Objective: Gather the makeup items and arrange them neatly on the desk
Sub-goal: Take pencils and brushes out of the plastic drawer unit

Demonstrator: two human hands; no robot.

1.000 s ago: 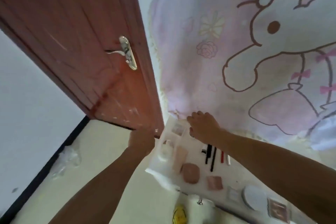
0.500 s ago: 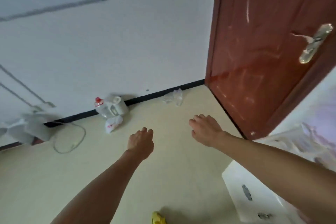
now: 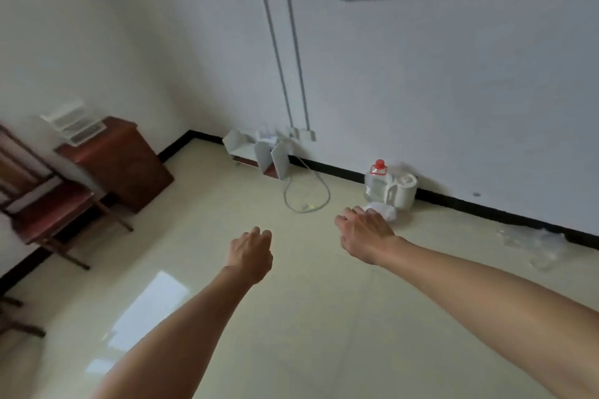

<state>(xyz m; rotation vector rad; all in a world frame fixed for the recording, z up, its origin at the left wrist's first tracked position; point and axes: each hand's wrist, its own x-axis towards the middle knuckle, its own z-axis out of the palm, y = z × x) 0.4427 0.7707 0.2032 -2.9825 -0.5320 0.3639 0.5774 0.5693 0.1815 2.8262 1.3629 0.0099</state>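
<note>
Head view. Both forearms extend over the cream floor [image 3: 324, 317], backs of the hands toward the camera.

- The left hand [image 3: 251, 253], at 7 o'clock from frame centre, has its fingers loosely curled. Nothing shows in it.
- The right hand [image 3: 366, 236], at 5 o'clock, has its fingers drooping and slightly spread. Nothing shows in it. The two hands are apart.
- Where the makeup items are cannot be told from this view.

Surroundings:
- A clear bottle with a red cap [image 3: 376, 183] stands against the wall at 3 o'clock, touching a white kettle [image 3: 402, 193].
- A crumpled clear plastic bag [image 3: 534, 243] lies at 4 o'clock.
- A looped cable [image 3: 308, 201] lies near centre.
- A wooden chair [image 3: 42, 204] and a wooden cabinet [image 3: 120, 165] stand at 9 o'clock, with white stacked trays [image 3: 73, 125] on the cabinet.
- Two wall conduits [image 3: 282, 42] run up toward 12 o'clock.
</note>
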